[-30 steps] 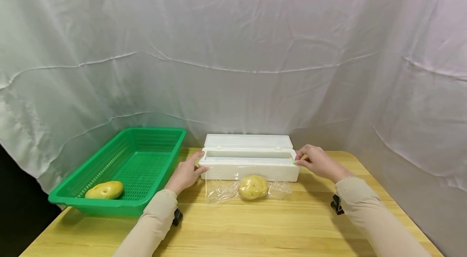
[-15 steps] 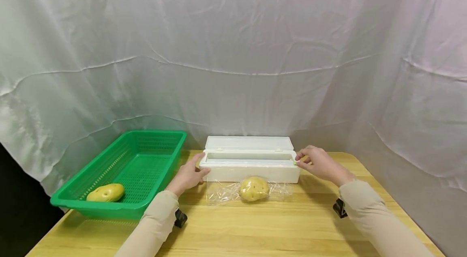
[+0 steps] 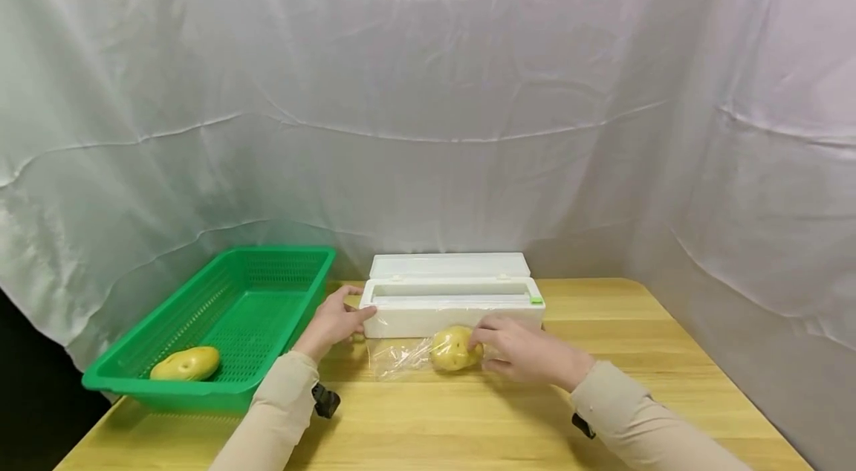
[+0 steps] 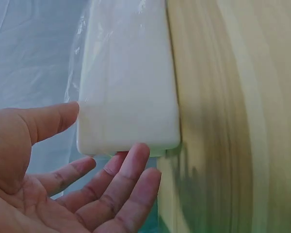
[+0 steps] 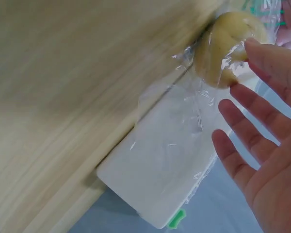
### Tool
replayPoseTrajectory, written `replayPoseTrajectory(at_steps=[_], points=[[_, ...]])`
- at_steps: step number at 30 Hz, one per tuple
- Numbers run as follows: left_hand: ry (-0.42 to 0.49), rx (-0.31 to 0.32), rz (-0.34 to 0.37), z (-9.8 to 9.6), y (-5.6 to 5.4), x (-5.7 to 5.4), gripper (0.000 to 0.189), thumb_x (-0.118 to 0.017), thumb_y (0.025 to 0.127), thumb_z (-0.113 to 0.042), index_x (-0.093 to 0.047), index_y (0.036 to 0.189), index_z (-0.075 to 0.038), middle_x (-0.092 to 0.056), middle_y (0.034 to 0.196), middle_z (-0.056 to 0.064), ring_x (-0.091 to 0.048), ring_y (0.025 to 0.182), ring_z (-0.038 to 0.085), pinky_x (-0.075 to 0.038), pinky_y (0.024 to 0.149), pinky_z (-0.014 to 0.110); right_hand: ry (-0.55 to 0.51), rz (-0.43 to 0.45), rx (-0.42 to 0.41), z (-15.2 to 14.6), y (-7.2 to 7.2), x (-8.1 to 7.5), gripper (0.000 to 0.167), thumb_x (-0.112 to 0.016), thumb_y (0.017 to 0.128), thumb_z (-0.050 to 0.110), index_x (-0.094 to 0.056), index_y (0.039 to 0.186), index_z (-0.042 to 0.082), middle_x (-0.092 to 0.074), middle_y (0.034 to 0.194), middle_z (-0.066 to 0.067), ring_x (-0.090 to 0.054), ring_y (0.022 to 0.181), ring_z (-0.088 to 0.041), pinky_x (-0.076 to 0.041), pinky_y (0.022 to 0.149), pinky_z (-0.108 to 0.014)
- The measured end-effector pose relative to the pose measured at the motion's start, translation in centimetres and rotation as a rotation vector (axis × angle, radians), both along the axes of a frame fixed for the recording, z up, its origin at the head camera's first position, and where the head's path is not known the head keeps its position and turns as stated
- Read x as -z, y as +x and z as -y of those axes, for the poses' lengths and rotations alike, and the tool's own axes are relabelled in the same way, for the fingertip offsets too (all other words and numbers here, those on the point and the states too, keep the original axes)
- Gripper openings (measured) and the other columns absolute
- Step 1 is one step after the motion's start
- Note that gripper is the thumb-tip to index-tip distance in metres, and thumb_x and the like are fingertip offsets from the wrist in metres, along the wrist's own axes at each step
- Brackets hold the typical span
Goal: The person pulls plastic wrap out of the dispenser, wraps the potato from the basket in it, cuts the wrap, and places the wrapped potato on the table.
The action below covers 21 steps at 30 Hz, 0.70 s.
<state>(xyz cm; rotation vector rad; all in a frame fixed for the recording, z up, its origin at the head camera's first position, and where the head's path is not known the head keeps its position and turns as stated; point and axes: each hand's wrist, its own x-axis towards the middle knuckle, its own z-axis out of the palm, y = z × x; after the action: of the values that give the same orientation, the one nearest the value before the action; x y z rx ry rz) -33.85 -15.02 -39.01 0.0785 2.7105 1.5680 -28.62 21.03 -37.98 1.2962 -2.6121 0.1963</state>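
A white cling film dispenser [image 3: 455,322] stands on the table with its lid up and a green slide cutter [image 3: 536,300] at its right end. Clear cling film [image 3: 401,358] hangs down its front and spreads over a yellow potato [image 3: 451,349] on the table. At the dispenser's left end is my left hand [image 3: 336,321], thumb at the front corner and fingers loosely against the end [image 4: 126,145]. My right hand [image 3: 528,351] is beside the potato, its loosely bent fingers touching the film-covered right side. The right wrist view shows nothing enclosed by those fingers.
A green plastic basket [image 3: 100,377] stands at the left with a second potato [image 3: 186,364] in its near corner. The wooden table [image 3: 414,426] ends at a grey-white curtain [image 3: 428,99] behind the dispenser.
My right hand has left the green slide cutter at the dispenser's right end and moved left and toward me to the potato. The left hand stays at the left end.
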Motion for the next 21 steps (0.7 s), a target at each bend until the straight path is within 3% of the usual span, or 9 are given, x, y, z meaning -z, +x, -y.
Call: replayPoseTrajectory(at_steps=[3, 10, 17, 19, 21], points=[[0.034, -0.004, 0.021, 0.0, 0.0, 0.0, 0.053, -0.074, 0.103, -0.026, -0.053, 0.148, -0.006, -0.070, 0.108, 0.019, -0.073, 0.090, 0.032, -0.060, 0.064, 0.038, 0.000, -0.041, 0.020, 0.2, -0.1, 0.6, 0.029, -0.083, 0.092, 0.012, -0.073, 0.120, 0.015, -0.071, 0.118, -0.001, -0.069, 0.110, -0.018, -0.060, 0.100, -0.040], [0.060, -0.023, 0.066, 0.0, -0.1, -0.3, 0.049, -0.069, 0.104, -0.025, -0.052, 0.146, -0.006, -0.068, 0.112, 0.019, -0.071, 0.093, 0.030, -0.057, 0.062, 0.035, 0.025, -0.153, -0.014, 1.3, -0.8, 1.0, 0.046, -0.083, 0.093, 0.019, -0.070, 0.137, 0.020, -0.069, 0.121, -0.001, -0.065, 0.106, -0.015, -0.058, 0.094, -0.036], [0.121, -0.047, 0.090, -0.1, -0.5, -0.4, 0.053, -0.070, 0.103, -0.034, -0.052, 0.145, -0.009, -0.067, 0.103, 0.013, -0.067, 0.093, 0.028, -0.052, 0.062, 0.032, 0.056, -0.153, 0.012, 2.6, -1.3, 1.2, 0.038, -0.083, 0.095, 0.025, -0.070, 0.130, 0.019, -0.068, 0.139, -0.005, -0.065, 0.130, -0.025, -0.054, 0.113, -0.046], [0.102, -0.064, 0.046, -0.1, -0.4, -0.6, 0.053, -0.070, 0.102, -0.036, -0.053, 0.144, -0.009, -0.065, 0.108, 0.014, -0.064, 0.094, 0.028, -0.052, 0.065, 0.033, 0.049, -0.138, 0.017, 2.8, -1.3, 1.3, 0.036, -0.082, 0.095, 0.024, -0.070, 0.128, 0.019, -0.069, 0.137, -0.004, -0.067, 0.128, -0.024, -0.055, 0.112, -0.046], [0.043, -0.099, -0.061, -0.4, -0.2, -0.8, 0.051, -0.072, 0.101, -0.035, -0.056, 0.140, -0.007, -0.066, 0.116, 0.018, -0.065, 0.101, 0.032, -0.054, 0.074, 0.038, 0.034, -0.123, 0.018, 2.8, -1.4, 1.4, 0.034, -0.083, 0.095, 0.023, -0.070, 0.126, 0.019, -0.069, 0.133, -0.002, -0.068, 0.124, -0.023, -0.056, 0.110, -0.045]])
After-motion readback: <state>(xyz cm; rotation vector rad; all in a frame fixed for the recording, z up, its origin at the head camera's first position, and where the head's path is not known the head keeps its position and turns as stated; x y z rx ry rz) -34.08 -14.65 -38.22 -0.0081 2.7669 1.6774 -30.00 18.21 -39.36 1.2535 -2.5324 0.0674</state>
